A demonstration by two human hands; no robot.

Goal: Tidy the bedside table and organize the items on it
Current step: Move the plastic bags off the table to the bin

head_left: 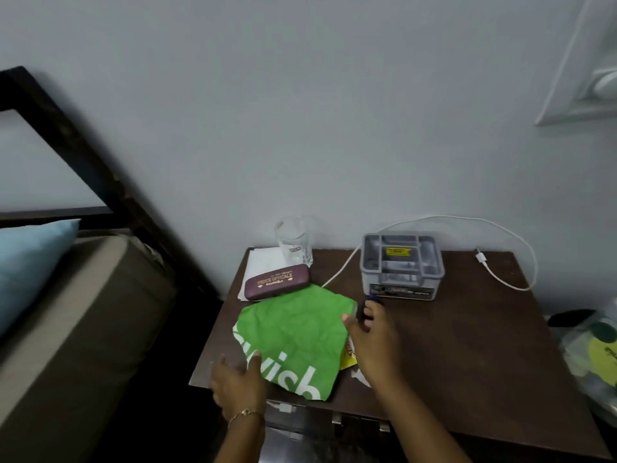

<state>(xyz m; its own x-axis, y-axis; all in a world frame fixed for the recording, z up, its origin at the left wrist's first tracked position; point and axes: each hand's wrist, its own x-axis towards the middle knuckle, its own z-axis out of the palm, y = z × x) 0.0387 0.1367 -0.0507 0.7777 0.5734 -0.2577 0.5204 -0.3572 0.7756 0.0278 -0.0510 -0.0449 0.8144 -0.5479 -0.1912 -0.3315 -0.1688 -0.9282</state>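
head view of the bedside table [467,345], mid-tidying. a crumpled green bag [297,332] with white lettering lies flat over the front-left part of the top, its near corner reaching the front edge. the left hand [237,384] rests at the front-left edge with its fingers loosely spread. its thumb touches the bag's near-left border and it grips nothing. the right hand [374,342] sits just right of the bag, thumb and fingertips pinching a small dark blue object [364,310]; what it is cannot be told. a yellow packet [349,360] shows from under the bag's right edge. at the back-left corner lie white paper [263,262], a glass [293,242] at the paper's right edge, and a maroon spectacle case [275,281] touching the bag's far edge. a grey organiser box [400,265] stands near the middle of the back edge, and a white cable [514,255] loops behind it toward the back-right corner.

step in hand, by judgement: gathering small loose items, with the bag not yet folded. the next move likely calls for lowering the pinched object into a compartment of the box, which stands just beyond the hand. both hands would then be free to fold the bag.
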